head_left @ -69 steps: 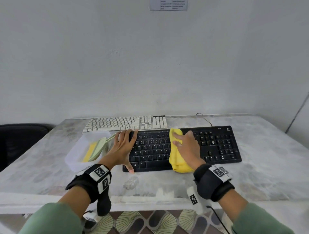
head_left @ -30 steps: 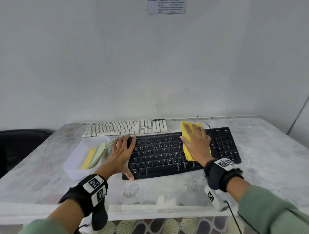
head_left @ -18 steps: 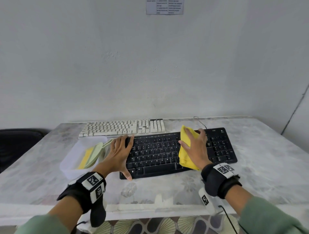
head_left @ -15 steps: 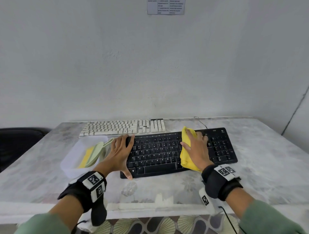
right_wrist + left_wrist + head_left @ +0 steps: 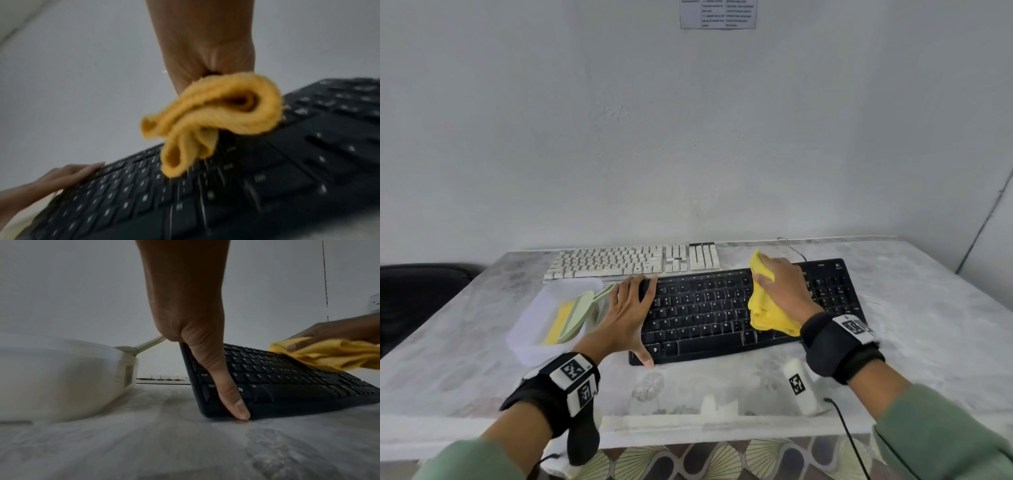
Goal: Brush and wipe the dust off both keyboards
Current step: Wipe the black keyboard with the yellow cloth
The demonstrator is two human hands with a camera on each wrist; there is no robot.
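Head view: black keyboard [image 5: 750,308] lies flat on marble table [image 5: 928,329], white keyboard [image 5: 633,262] just behind. Left hand [image 5: 625,313] spread flat over left end, thumb at front corner. Right hand [image 5: 784,291] presses yellow cloth [image 5: 767,310] on keys, fingers together. Tub [image 5: 544,322] holds brush [image 5: 582,308]. Grey wall behind.

Left wrist view: thumb [image 5: 226,386] pins keyboard corner; board looks light, stiff, likely to slide, so brace ends.

Right wrist view: blurred; cloth soft, bunched, apparently pinched under palm.

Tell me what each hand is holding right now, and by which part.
The right hand presses a bunched yellow cloth onto the black keyboard. The left hand grips nothing; it braces that keyboard's left end.
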